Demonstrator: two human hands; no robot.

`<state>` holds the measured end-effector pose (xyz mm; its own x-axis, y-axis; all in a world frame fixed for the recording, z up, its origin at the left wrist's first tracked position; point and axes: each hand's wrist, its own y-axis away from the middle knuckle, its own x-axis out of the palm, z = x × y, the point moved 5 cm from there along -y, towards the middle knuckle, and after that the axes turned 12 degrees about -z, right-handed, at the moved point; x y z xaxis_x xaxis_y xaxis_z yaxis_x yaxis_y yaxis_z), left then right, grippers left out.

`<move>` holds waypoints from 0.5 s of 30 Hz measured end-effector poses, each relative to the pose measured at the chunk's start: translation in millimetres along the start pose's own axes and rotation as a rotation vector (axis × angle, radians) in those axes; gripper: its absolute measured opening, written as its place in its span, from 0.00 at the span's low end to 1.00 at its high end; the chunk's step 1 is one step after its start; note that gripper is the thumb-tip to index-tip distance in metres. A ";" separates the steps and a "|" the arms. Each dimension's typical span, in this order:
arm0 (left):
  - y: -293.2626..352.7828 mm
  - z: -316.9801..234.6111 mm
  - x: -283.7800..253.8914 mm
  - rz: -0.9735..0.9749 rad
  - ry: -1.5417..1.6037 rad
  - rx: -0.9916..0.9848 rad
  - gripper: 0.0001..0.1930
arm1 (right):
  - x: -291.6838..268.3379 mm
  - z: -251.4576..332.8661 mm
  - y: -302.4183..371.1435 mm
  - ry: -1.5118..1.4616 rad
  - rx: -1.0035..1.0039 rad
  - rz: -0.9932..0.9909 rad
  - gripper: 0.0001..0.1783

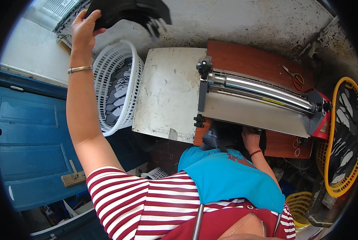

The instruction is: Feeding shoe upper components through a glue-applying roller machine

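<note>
My left hand (84, 32) is raised at the upper left, its fingers closed on the edge of a curved black sheet-like piece (127, 10) with pale, blurred strips at its lower end. The piece hangs in the air above and beyond a white plastic basket (137, 76), which holds many flat grey cut pieces (120, 92). Close to my body, my right hand (251, 141) reaches beneath the front plate of a roller machine (263, 93). Dark material (223, 134) lies beside it; the machine's edge hides its fingertips, so its grip does not show.
A worn white tabletop (167, 92) stands left of the machine, which rests on a reddish-brown board (243, 56). Scissors (296, 80) lie behind the roller. At the right, a yellow basket (330, 168) holds black and grey pieces. A blue door (31, 140) is at left.
</note>
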<state>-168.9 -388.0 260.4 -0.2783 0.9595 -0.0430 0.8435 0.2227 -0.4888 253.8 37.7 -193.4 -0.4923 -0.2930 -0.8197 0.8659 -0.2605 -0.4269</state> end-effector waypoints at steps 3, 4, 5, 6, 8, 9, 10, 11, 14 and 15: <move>-30.9 36.1 -51.5 -0.116 -0.235 0.083 0.09 | -11.4 13.7 0.4 -0.017 -0.041 0.004 0.06; -41.0 58.9 -60.3 -0.133 -0.351 0.169 0.08 | -16.5 18.4 0.0 -0.016 -0.045 -0.014 0.06; -48.3 91.1 -69.6 -0.176 -0.509 0.196 0.09 | -21.0 26.1 1.0 -0.033 -0.097 0.004 0.07; -50.6 124.4 -73.8 -0.161 -0.609 0.321 0.10 | -25.4 31.8 1.2 -0.045 -0.095 0.019 0.08; -49.5 209.0 -80.1 -0.048 -0.743 0.317 0.14 | -37.6 42.3 -1.3 -0.037 -0.102 0.038 0.09; -38.0 252.2 -80.7 0.107 -0.797 0.329 0.15 | -44.9 47.7 -4.3 -0.059 -0.100 0.019 0.10; -20.5 303.2 -88.4 0.253 -0.914 0.115 0.18 | -51.8 53.7 -7.1 -0.073 -0.117 0.026 0.10; -1.5 337.2 -92.4 0.261 -0.995 0.115 0.20 | -59.1 60.1 -12.0 -0.106 -0.127 0.008 0.10; 40.1 393.7 -104.1 0.244 -0.985 -0.135 0.22 | -84.0 78.5 -26.7 -0.128 -0.145 -0.036 0.11; 48.3 388.8 -102.8 0.194 -0.990 -0.059 0.21 | -93.2 83.2 -31.2 -0.124 -0.132 -0.039 0.11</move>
<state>-278.2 -542.9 -97.7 -0.3673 0.4112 -0.8343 0.9286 0.1114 -0.3539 265.3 -3.4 -71.9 -0.5259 -0.3987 -0.7513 0.8459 -0.1537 -0.5106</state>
